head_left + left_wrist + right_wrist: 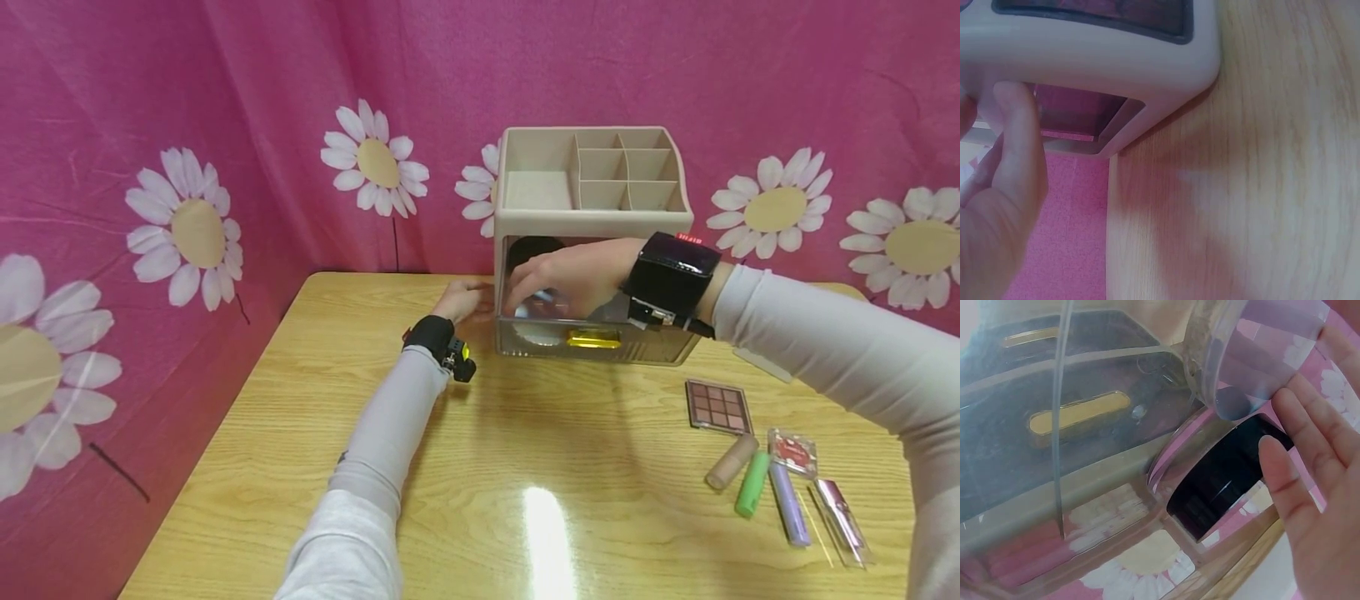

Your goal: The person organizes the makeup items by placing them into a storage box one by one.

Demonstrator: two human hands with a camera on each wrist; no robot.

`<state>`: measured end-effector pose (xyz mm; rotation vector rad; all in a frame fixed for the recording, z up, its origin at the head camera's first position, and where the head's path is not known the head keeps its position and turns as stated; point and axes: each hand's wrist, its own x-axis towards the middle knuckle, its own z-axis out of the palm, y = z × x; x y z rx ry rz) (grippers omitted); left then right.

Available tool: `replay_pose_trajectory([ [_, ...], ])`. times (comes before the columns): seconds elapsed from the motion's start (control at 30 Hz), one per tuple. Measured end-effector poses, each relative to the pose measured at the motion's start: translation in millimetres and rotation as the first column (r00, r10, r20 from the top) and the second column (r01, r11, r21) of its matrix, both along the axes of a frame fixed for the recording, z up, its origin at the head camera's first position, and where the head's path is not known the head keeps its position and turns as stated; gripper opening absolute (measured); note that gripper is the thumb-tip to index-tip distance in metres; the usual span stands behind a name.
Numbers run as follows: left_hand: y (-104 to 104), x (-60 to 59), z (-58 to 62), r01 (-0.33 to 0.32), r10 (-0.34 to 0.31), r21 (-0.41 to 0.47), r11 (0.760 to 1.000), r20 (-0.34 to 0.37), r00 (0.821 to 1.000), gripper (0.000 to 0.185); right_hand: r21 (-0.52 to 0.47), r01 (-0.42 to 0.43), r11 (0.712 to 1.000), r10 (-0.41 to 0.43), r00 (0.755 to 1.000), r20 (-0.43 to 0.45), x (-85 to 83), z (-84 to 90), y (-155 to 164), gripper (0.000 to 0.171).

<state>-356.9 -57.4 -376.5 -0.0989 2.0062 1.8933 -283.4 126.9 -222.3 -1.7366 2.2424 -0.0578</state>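
Note:
A beige makeup organizer (592, 221) with clear drawers stands at the back of the table. My left hand (467, 302) reaches to its far left side; in the left wrist view the straight thumb (1013, 112) rests against the side frame by an opening. My right hand (573, 275) is in front of the upper drawer. In the right wrist view its fingertips (1283, 400) touch a clear round container (1244, 359), and the thumb overlaps a round black lid (1222, 478) just below. A gold drawer handle (1079, 412) shows beside them. The right hand partly hides both round things in the head view.
Divided compartments (630, 171) top the organizer. At the right lie an eyeshadow palette (717, 406), a brown tube (731, 462), a green tube (752, 483), a clear red-centred compact (792, 452), a lavender tube (789, 504) and a pink-and-clear tube (840, 517). A pink flowered curtain (435, 67) hangs behind the table.

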Motion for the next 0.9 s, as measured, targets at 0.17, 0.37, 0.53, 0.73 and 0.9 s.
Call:
replay_pose_trajectory([
  [0.17,0.0,0.5,-0.8,-0.002,0.001,0.023,1.0,0.009,1.0,0.037,-0.015,-0.01,1.0,0.01,1.0,0.011,0.7,0.1,0.7,0.045],
  [0.37,0.1,0.0,-1.1,-0.005,0.005,0.026,1.0,0.005,1.0,0.037,-0.023,-0.005,1.0,0.005,0.999,0.034,0.5,1.4,1.4,0.047],
  [0.53,1.5,-0.9,-2.5,-0.001,0.002,0.022,1.0,-0.007,1.0,0.037,-0.033,0.034,0.999,-0.03,0.995,0.097,1.5,8.4,5.7,0.053],
  [0.73,3.1,-3.0,-5.3,-0.014,0.014,0.032,0.999,0.0,1.0,0.038,-0.058,0.117,0.992,-0.109,0.987,0.114,7.2,28.3,18.3,0.052],
  [0.9,2.7,-2.5,-6.1,-0.034,0.034,0.04,0.999,0.0,0.999,0.038,-0.178,0.175,0.968,-0.172,0.985,0.036,18.8,49.4,38.5,0.052],
])
